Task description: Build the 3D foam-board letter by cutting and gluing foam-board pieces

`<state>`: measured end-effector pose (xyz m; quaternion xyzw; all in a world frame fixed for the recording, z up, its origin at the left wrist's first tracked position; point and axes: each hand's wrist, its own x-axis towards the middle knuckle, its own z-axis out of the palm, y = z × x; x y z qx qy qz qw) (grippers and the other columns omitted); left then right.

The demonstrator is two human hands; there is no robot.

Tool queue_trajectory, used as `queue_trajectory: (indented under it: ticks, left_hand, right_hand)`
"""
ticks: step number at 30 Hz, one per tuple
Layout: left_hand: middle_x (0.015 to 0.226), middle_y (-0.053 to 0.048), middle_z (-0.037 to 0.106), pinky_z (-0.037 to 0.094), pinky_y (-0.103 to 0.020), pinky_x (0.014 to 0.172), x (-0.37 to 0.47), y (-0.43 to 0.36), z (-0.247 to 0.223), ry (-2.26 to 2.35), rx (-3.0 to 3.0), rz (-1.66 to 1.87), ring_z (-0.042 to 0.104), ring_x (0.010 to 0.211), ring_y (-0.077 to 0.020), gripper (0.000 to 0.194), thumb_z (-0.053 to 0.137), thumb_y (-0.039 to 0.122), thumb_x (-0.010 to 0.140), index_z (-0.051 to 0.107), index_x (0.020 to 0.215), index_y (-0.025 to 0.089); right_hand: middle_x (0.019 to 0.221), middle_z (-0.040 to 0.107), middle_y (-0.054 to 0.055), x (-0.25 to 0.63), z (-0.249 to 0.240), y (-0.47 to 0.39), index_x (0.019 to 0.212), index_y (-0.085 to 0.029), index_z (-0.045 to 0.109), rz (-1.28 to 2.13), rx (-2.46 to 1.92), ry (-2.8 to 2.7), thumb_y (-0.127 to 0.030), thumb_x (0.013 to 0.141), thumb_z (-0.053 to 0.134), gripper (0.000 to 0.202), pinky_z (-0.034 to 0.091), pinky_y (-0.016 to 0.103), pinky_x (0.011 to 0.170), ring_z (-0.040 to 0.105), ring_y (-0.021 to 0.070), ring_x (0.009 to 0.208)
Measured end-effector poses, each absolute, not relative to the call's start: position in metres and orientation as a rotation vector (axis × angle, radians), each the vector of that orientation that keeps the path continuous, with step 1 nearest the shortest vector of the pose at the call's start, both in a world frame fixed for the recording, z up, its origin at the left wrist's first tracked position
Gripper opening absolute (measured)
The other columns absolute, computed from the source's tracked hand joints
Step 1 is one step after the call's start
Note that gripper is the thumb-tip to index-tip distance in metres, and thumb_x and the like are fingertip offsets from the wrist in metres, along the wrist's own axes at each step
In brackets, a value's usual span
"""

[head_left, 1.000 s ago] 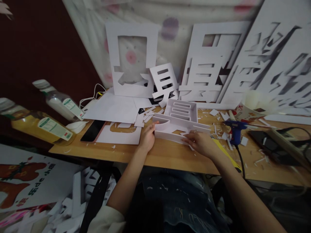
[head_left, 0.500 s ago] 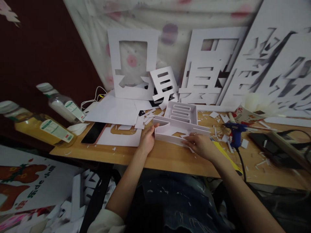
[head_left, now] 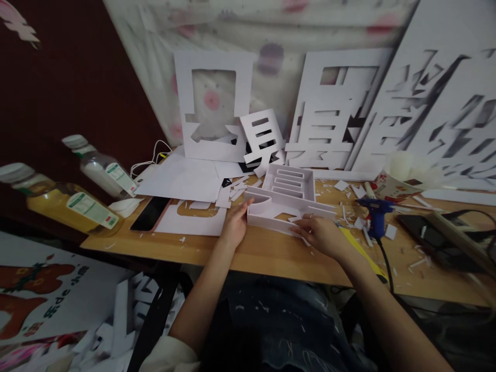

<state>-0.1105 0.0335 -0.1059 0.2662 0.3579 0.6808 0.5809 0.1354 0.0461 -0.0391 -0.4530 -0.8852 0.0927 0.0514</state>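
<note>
A white foam-board letter shape (head_left: pixel 284 189) with raised side walls and slots lies on the wooden table in front of me. My left hand (head_left: pixel 235 223) grips its left end, the thumb at the wall's top edge. My right hand (head_left: pixel 318 233) is closed on the near wall, fingers pressed against a strip there; the exact fingertip contact is partly hidden. Right of the shape lies a blue glue gun (head_left: pixel 375 214) with its cord running toward the front edge. A yellow tool (head_left: pixel 362 251), probably a knife, is partly covered by my right forearm.
Cut-out white boards (head_left: pixel 337 113) lean against the curtain. A phone (head_left: pixel 149 214), white sheets (head_left: pixel 180 175) and a bottle of yellow liquid (head_left: pixel 62 204) are at left. A paper cup (head_left: pixel 399 181) stands at right among scraps. White offcuts (head_left: pixel 122 310) are piled below the table's left side.
The whole view has shifted very slightly. Both hands keep their hold on the foam-board shape, with no clear movement of either.
</note>
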Motion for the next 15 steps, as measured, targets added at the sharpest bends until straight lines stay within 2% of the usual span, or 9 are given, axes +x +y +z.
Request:
queue_trajectory:
  ticks: [3,6,9,12,15]
  left_hand:
    - [0.124,-0.010,0.061,0.053,-0.045,0.091,-0.1099,0.0327,-0.1036,0.804,0.584,1.582,0.063,0.106,-0.0230,0.033,0.058,0.039,0.094,0.060,0.120,0.017]
    - [0.120,-0.011,0.066,0.047,-0.047,0.099,-0.1102,0.0324,-0.1010,0.795,0.564,1.562,0.061,0.111,-0.0236,0.032,0.059,0.043,0.092,0.067,0.104,0.014]
    - [0.116,-0.008,0.071,0.037,-0.041,0.109,-0.1101,0.0314,-0.0986,0.790,0.587,1.565,0.057,0.122,-0.0237,0.020,0.069,0.029,0.081,0.074,0.096,0.017]
    - [0.115,-0.003,0.073,0.031,-0.037,0.112,-0.1086,0.0291,-0.0966,0.791,0.629,1.579,0.053,0.127,-0.0236,0.032,0.073,0.016,0.069,0.076,0.100,0.023]
    - [0.114,-0.002,0.073,0.030,-0.037,0.111,-0.1072,0.0273,-0.0961,0.799,0.663,1.576,0.053,0.127,-0.0248,0.040,0.076,0.011,0.062,0.077,0.100,0.024]
  right_hand:
    - [0.085,0.070,0.009,0.1356,-0.0397,0.0462,0.091,-0.020,0.073,0.276,-1.369,-2.695,-0.030,0.095,0.050,0.026,0.038,0.029,0.067,0.064,0.0234,0.078]
    - [0.084,0.070,0.008,0.1355,-0.0396,0.0455,0.090,-0.020,0.073,0.272,-1.359,-2.691,-0.031,0.095,0.050,0.026,0.038,0.029,0.067,0.064,0.0232,0.077]
    - [0.082,0.070,0.008,0.1353,-0.0388,0.0446,0.090,-0.020,0.073,0.260,-1.355,-2.686,-0.030,0.095,0.049,0.026,0.038,0.029,0.066,0.064,0.0226,0.076]
    - [0.082,0.070,0.008,0.1351,-0.0380,0.0444,0.090,-0.021,0.073,0.253,-1.345,-2.689,-0.030,0.094,0.049,0.026,0.039,0.028,0.066,0.063,0.0215,0.075]
    - [0.082,0.069,0.007,0.1348,-0.0375,0.0447,0.089,-0.021,0.072,0.252,-1.344,-2.692,-0.030,0.095,0.048,0.026,0.038,0.028,0.066,0.063,0.0210,0.074]
